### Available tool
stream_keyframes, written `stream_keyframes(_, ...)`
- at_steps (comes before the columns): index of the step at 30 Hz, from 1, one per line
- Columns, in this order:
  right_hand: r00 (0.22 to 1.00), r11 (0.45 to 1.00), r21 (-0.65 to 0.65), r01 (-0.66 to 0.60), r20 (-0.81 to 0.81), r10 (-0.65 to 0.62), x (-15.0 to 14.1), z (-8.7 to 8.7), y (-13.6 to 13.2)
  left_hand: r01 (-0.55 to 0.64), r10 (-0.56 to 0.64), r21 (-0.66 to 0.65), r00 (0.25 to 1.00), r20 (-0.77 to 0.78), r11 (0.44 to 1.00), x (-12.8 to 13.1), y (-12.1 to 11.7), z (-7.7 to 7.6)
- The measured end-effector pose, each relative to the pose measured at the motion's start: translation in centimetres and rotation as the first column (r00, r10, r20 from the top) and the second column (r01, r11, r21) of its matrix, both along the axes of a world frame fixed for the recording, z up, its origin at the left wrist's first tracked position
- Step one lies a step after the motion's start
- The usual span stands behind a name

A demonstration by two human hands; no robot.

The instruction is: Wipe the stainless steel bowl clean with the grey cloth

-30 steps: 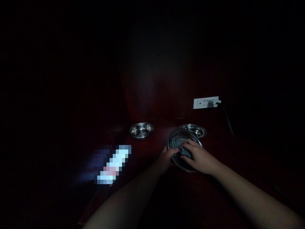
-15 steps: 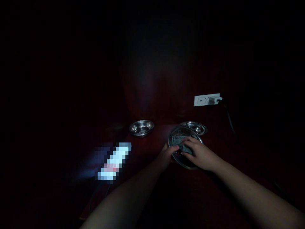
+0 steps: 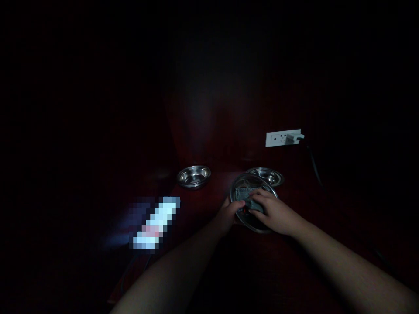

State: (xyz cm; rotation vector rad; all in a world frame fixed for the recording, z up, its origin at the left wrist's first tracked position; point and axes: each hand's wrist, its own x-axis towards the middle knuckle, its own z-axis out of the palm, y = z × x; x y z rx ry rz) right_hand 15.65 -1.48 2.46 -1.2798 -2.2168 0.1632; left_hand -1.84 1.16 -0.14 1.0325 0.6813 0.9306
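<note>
A round shiny metal bowl (image 3: 258,226) is tilted up in front of me. My left hand (image 3: 227,214) grips its left side, with the thumb over the rim and the other fingers hidden behind. Inside the bowl lies a grey-green cloth (image 3: 244,193). My right hand (image 3: 271,210) is closed on the cloth and presses it against the inner surface, its fingers bent. Behind this bowl, partly covered by it, a shallow metal dish (image 3: 270,175) rests on the dark red table.
Another pile of metal bowls (image 3: 194,178) stands further left. A bright, pixelated screen-like object (image 3: 157,223) lies at the left. On the back wall, a white socket (image 3: 278,138) holds a plug with a dark cable (image 3: 314,165). Surroundings are very dark.
Almost nothing differs. Both hands keep their hold on the bowl and cloth, and the whole view has shifted very slightly.
</note>
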Motion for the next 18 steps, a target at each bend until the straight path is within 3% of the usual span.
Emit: stream_keyframes(18, 0.999, 0.999, -0.013, -0.041, 0.001, 0.041, 0.09, 0.11, -0.08, -0.004, 0.005, -0.021, 1.000, 0.013, 1.000, 0.04, -0.05, 0.04)
